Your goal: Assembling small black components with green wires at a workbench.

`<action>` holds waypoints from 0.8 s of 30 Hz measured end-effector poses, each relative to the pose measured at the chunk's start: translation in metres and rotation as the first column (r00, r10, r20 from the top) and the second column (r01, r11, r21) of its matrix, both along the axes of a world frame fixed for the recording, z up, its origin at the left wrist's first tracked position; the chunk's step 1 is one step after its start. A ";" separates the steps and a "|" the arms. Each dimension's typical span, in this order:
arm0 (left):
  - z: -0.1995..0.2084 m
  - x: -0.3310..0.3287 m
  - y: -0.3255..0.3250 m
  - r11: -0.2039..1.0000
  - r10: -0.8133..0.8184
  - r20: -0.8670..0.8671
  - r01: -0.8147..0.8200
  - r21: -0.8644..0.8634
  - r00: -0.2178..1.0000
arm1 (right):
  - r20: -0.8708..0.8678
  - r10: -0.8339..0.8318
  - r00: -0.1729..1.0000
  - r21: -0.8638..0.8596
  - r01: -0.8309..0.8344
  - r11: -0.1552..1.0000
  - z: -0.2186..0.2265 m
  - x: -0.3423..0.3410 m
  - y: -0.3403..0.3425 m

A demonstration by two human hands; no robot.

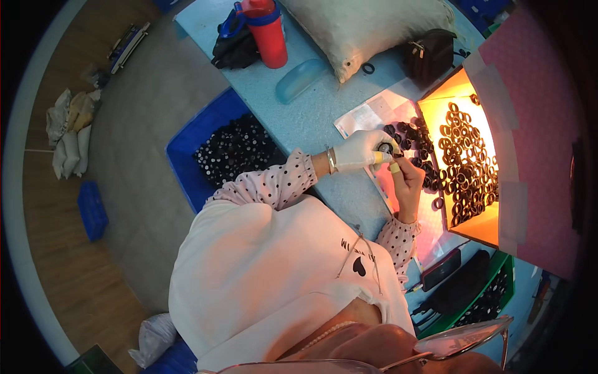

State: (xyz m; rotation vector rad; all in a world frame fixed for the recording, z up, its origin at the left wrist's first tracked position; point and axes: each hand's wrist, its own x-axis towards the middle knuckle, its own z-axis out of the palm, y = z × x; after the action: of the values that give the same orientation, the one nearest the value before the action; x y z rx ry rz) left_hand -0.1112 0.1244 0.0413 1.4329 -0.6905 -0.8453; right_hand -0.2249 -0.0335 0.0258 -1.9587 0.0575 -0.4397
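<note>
While the left hand [356, 153], in a white glove, pinches a round black piece [385, 148] between its fingers over the table [298, 124], the bare right hand [408, 184] has its thumb and fingers drawn close together beside it; whether they grip it too, I cannot tell. Loose black rings [412, 134] lie just beyond the hands, running into a brightly lit box [474, 232] with many more rings inside. The tabletop is light blue. Toward its far end sit a red bottle [269, 42], a pale blue case [301, 81], a stuffed sack [367, 28] and a dark pouch [430, 55]. On the near side are a phone [441, 270] and a green tray [511, 285] of black pieces. Left of the table, a blue bin [179, 151] holds a heap of similar pieces. Across the grey floor [140, 137], bags [73, 140] and a blue crate [93, 210] rest near wood panelling [51, 246].
</note>
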 end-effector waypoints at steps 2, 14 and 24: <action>0.005 0.002 0.002 0.993 -0.029 0.168 0.010 0.114 0.985 | 0.005 -0.001 1.000 -0.046 0.001 0.999 0.003 0.000 -0.001; 0.009 0.007 0.005 0.997 -0.071 -0.100 0.072 0.000 0.992 | 0.047 0.116 0.992 0.006 -0.117 0.993 0.000 0.005 -0.006; 0.012 0.014 0.012 0.977 -0.162 0.147 0.137 0.162 0.976 | 0.048 0.147 0.988 -0.043 -0.145 0.988 0.004 -0.002 -0.002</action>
State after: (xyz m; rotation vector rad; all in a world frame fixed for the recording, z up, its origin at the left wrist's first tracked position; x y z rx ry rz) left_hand -0.0977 0.1365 0.0533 1.6125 -0.8802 -0.9223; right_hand -0.2272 -0.0359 0.0294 -1.9737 -0.1276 -0.3964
